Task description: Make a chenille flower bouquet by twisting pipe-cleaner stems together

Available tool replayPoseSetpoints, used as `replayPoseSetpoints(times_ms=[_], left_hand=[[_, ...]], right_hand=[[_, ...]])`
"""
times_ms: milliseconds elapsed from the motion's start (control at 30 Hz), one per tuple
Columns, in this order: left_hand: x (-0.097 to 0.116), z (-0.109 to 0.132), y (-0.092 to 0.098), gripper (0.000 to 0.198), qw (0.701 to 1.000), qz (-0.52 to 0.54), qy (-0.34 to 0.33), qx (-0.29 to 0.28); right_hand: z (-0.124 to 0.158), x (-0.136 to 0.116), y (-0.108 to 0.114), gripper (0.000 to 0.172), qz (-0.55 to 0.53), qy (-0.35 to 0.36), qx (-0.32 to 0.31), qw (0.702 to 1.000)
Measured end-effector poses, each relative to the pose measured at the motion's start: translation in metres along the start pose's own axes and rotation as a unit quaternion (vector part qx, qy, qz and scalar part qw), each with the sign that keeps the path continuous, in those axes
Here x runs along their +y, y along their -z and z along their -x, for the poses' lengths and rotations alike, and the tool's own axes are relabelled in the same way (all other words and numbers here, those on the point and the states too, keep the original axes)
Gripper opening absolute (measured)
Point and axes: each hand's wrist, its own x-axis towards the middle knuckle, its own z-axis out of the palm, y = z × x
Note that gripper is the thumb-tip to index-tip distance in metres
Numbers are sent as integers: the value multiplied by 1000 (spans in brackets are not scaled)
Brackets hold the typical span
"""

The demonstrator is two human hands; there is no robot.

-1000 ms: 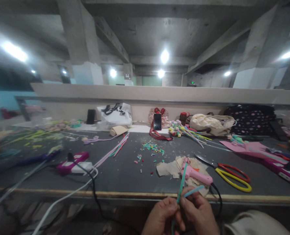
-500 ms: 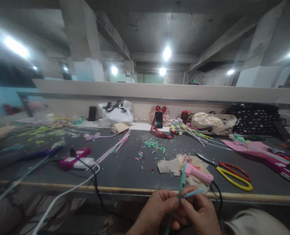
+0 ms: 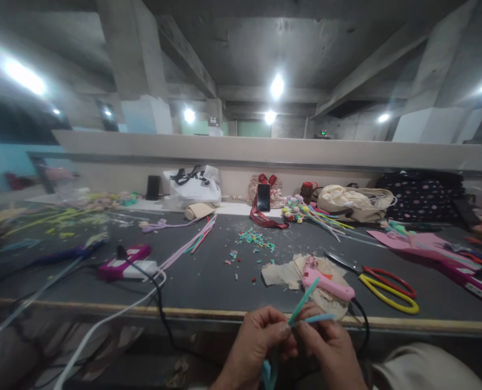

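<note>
Low over the table's front edge, my left hand [image 3: 259,338] pinches a green pipe cleaner [image 3: 306,299], whose upper end slants up to the right. Its lower part hangs in a bend below the fingers. My right hand [image 3: 328,344] is closed on a light blue pipe cleaner [image 3: 321,318] that sticks out to the right. Both sets of fingertips meet where the two strips cross; the exact contact is hidden. Just beyond the hands, a pink glue gun [image 3: 330,286] lies on a stained, crumpled sheet [image 3: 281,275].
Scissors [image 3: 387,287] with red and yellow handles lie to the right. Small green scraps [image 3: 255,239] dot the table's middle. A white cable [image 3: 114,314] and a magenta device [image 3: 127,262] are left. A phone [image 3: 263,198] stands behind; a bundle of pipe cleaners [image 3: 322,219] lies nearby.
The green pipe cleaner has tilted from nearly upright to slanting right, and its lower bend shows more. My hands have shifted slightly left, and the left fingers have turned.
</note>
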Motion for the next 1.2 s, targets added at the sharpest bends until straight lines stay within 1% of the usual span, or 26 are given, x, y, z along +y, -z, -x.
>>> replayPoseSetpoints(times_ms=[33, 100, 133, 200, 300, 400, 567, 667, 800, 900, 967, 1033, 1100, 1167, 1200], left_hand=[[0, 0, 0, 18, 1000, -4, -5, 3], [-1, 0, -1, 18, 1000, -19, -5, -3], [-1, 1, -1, 17, 1000, -27, 2, -10], [1, 2, -1, 15, 998, -40, 20, -32], [4, 3, 0, 10, 995, -53, 62, -65], [6, 1, 1, 6, 990, -64, 100, -80], [0, -6, 1, 4, 987, -27, 128, -89], [-6, -8, 1, 5, 988, -23, 128, -84], [-7, -7, 3, 4, 990, -27, 126, -60], [-6, -7, 3, 7, 990, -24, 124, -61], [-6, -8, 2, 10, 991, -21, 123, -53], [-6, -8, 1, 13, 993, -20, 114, -27], [-6, -9, 1, 15, 996, -22, 85, 10], [-5, -8, 2, 18, 997, -35, 50, 38], [-5, -7, 2, 19, 997, -48, 37, 47]], right_hand=[[-1, 2, -1, 17, -28, -43, 3, 999], [-2, 7, -1, 23, -83, -123, -14, 989], [-4, 10, 0, 25, -105, -152, -29, 982], [-6, 15, 1, 25, -134, -179, -62, 973], [-11, 22, 4, 23, -148, -165, -94, 971], [-15, 24, 7, 19, -139, -130, -104, 976], [-17, 22, 13, 7, -69, -22, -87, 994], [-17, 23, 14, 10, -31, -1, -83, 996], [-20, 22, 12, 17, -18, 14, -104, 994], [-22, 20, 8, 17, -42, -4, -88, 995], [-21, 21, 6, 16, -68, -52, -88, 992], [-18, 21, 4, 15, -96, -107, -83, 986], [-14, 21, 2, 18, -123, -145, -57, 980], [-11, 19, 0, 26, -146, -147, -32, 978], [-9, 17, -1, 30, -152, -142, -29, 978]])
